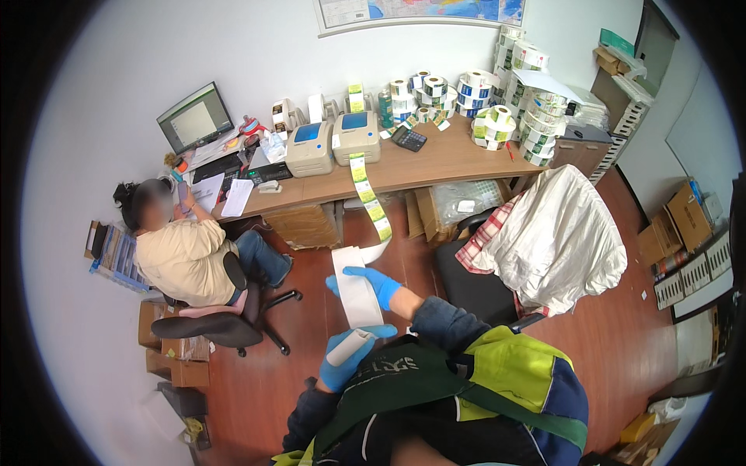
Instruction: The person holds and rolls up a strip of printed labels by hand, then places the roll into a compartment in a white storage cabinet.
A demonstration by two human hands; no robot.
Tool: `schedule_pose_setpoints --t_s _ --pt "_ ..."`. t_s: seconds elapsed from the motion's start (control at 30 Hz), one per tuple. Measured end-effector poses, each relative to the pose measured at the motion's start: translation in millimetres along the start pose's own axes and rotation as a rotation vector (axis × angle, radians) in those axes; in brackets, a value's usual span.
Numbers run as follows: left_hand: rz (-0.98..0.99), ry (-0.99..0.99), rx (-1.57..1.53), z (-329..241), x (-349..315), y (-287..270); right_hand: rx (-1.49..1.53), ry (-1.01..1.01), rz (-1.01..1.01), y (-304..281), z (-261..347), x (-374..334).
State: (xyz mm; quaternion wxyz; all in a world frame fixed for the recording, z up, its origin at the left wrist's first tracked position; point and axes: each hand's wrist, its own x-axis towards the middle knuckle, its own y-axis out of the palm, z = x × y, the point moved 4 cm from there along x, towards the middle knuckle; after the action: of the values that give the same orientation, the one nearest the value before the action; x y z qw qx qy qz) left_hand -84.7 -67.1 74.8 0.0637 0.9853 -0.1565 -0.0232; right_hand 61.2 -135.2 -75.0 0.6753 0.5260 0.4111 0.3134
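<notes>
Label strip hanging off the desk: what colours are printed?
The label strip shows green, yellow and white in the head view.

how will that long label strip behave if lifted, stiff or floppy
The label strip is probably floppy, as it curves between the printer and the right hand. It looks thin, so likely light. The rolled-looking part in the left hand may uncurl if released.

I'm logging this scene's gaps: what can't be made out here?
In the head view:
White strip: far side hidden behind its own near face.
Left hand: palm partly hidden by the white roll.
Wall map: top cut off by the upper edge.
Monitor: screen details too small.
</notes>
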Motion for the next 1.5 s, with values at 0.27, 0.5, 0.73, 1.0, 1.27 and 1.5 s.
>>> schedule_pose_setpoints --t_s 0.27,0.5,0.73,1.0,1.27,1.5 --pt "0.238 -0.217 0.035 -10 -6 1 0.393 0.179 0.056 -15 -6 5" --pt "0.285 -0.158 -0.044 2 -10 -4 0.203 -0.118 -0.033 -81 50 21" --pt "0.159 -0.104 -0.158 -2 -13 -17 0.298 -0.243 -0.141 -95 67 18" --pt "0.156 -0.055 -0.145 14 -25 -45 0.383 -0.301 -0.044 -81 82 31" --pt "-0.545 -0.131 -0.494 203 -50 -174 0.041 -0.555 0.019 5 92 -8" --pt "-0.688 -0.114 -0.175 174 -34 -168 -0.244 -0.485 0.041 25 57 -18"
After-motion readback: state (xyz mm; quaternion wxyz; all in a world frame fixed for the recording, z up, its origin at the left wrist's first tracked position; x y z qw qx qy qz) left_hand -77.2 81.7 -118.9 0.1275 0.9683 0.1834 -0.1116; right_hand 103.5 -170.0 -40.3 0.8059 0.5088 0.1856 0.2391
